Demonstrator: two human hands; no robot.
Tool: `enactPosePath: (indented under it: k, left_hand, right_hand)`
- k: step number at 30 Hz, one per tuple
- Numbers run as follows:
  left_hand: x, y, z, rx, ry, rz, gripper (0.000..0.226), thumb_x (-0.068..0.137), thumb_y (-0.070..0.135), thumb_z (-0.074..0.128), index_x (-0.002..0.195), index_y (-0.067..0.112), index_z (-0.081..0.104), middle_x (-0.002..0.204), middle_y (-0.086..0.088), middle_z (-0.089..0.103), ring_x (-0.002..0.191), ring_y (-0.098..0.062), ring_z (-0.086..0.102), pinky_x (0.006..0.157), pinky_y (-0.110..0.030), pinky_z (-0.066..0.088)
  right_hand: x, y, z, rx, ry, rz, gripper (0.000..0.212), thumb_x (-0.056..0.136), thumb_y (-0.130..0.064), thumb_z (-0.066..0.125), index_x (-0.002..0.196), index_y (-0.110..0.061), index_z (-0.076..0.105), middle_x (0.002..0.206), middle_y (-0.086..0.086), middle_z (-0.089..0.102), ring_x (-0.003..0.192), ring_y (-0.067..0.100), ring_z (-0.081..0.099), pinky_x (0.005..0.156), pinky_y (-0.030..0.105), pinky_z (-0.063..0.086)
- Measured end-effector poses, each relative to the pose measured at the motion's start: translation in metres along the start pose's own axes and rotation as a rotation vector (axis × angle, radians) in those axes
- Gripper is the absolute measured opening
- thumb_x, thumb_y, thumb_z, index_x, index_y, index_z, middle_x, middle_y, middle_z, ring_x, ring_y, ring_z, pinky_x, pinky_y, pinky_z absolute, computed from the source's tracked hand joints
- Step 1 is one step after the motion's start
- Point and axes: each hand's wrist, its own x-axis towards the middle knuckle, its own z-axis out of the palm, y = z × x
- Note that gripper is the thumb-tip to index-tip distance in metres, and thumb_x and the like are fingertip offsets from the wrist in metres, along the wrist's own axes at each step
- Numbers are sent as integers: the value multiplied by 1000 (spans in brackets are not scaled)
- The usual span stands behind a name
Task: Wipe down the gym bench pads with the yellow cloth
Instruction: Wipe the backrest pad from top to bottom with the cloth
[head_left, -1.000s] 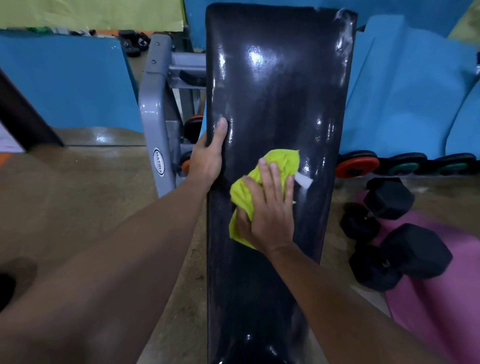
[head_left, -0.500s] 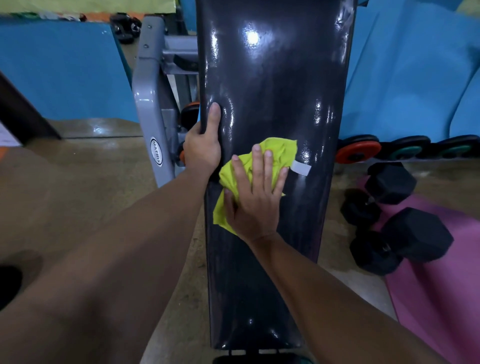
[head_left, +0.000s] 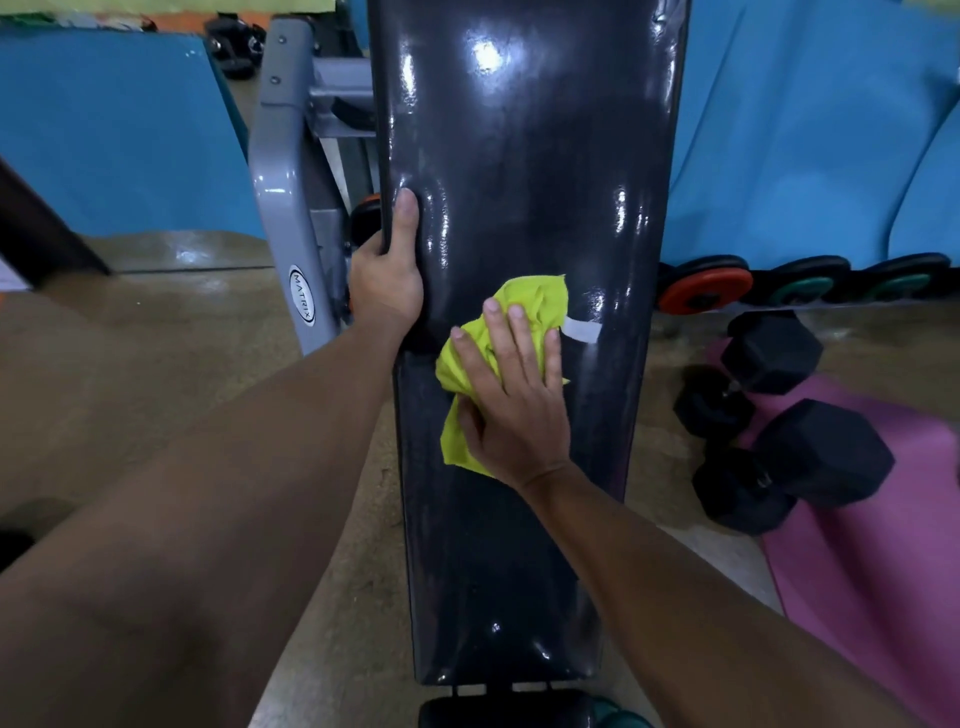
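Note:
A long black bench pad (head_left: 524, 156) runs up the middle of the view, glossy and wet-looking toward its far end. A crumpled yellow cloth (head_left: 530, 301) lies on the pad near its middle, with a white tag (head_left: 581, 330) sticking out to the right. My right hand (head_left: 511, 405) presses flat on the cloth, fingers straight and spread. My left hand (head_left: 387, 275) grips the pad's left edge, thumb on top and fingers curled under the edge. A second black pad (head_left: 504, 712) shows at the bottom edge.
The grey bench frame (head_left: 288, 208) stands left of the pad. Black hex dumbbells (head_left: 795, 452) lie on the floor and a pink mat (head_left: 893, 571) to the right. Round weight plates (head_left: 706, 286) line blue mats (head_left: 805, 130) behind. The tan floor (head_left: 130, 364) spreads to the left.
My right hand and the cloth slid left across the pad, then shifted slightly back right. The view dropped, showing the pad's near end. My left hand kept its grip on the left edge.

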Motion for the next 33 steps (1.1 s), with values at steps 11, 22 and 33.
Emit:
enactPosePath:
  k: [11, 22, 33]
  left_hand:
    - [-6, 6, 3, -28, 11, 10, 42, 95, 66, 49, 73, 32, 61, 79, 20, 62, 73, 12, 53, 57, 2, 37]
    - [-4, 4, 2, -38, 34, -17, 49, 93, 70, 48, 72, 29, 64, 78, 16, 65, 77, 4, 58, 73, -15, 42]
    - [-3, 3, 2, -36, 30, -10, 49, 94, 69, 46, 78, 28, 68, 80, 15, 66, 78, 7, 57, 78, -17, 41]
  right_hand:
    - [-5, 27, -8, -22, -22, -31, 62, 94, -36, 50, 154, -24, 44, 167, 13, 24, 157, 33, 18, 125, 62, 6]
    - [-4, 31, -8, 8, 20, 73, 57, 98, -39, 42, 152, -24, 46, 167, 13, 26, 157, 33, 17, 125, 63, 6]
    - [-13, 38, -6, 4, 1, 93, 58, 101, -43, 39, 155, -24, 41, 168, 13, 22, 158, 32, 13, 122, 68, 11]
